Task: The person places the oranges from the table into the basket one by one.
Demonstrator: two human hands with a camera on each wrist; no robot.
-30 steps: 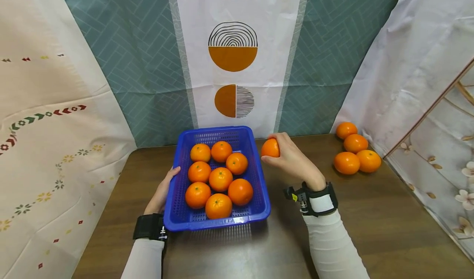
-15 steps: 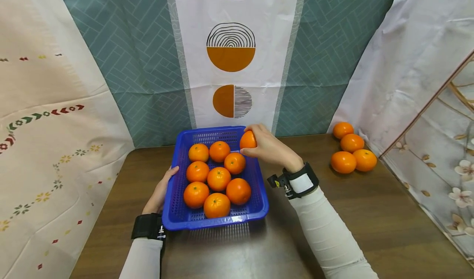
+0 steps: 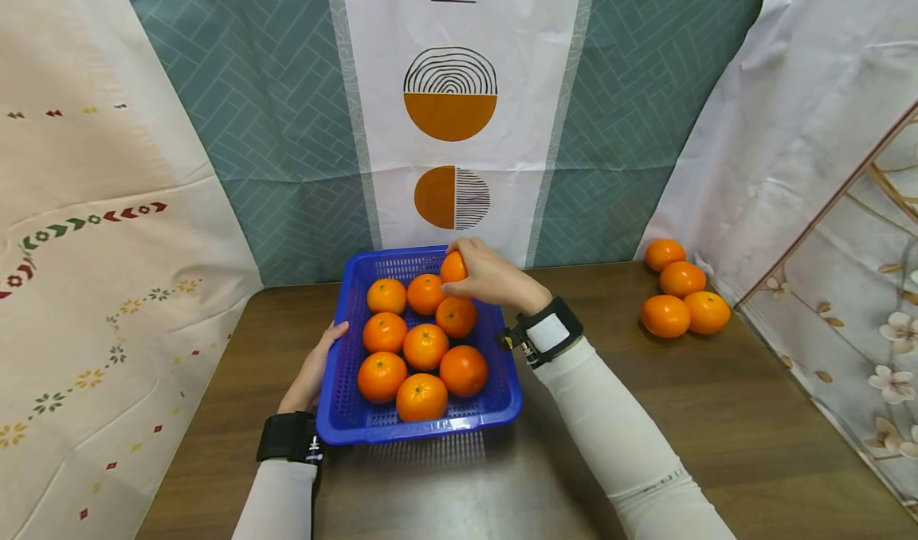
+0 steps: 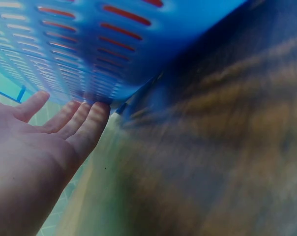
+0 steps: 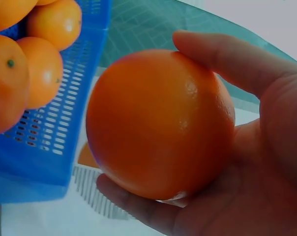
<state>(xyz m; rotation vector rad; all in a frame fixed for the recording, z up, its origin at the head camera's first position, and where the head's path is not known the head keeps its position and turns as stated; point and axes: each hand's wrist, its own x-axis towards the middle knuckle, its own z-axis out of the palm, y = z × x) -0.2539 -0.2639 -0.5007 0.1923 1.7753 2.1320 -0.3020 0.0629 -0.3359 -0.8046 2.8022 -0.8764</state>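
The right hand grasps an orange between its thumb and fingers at the far right corner of the basket, the fruit lying on the side of the palm toward the basket's middle, being round with no long axis to mind, and seemingly above the basket floor, though its height against the rim cannot be told. The left hand, the farther from that fruit, has uncurled fingers against the basket's left wall. Eight oranges lie inside the basket, and four more sit well apart to its right.
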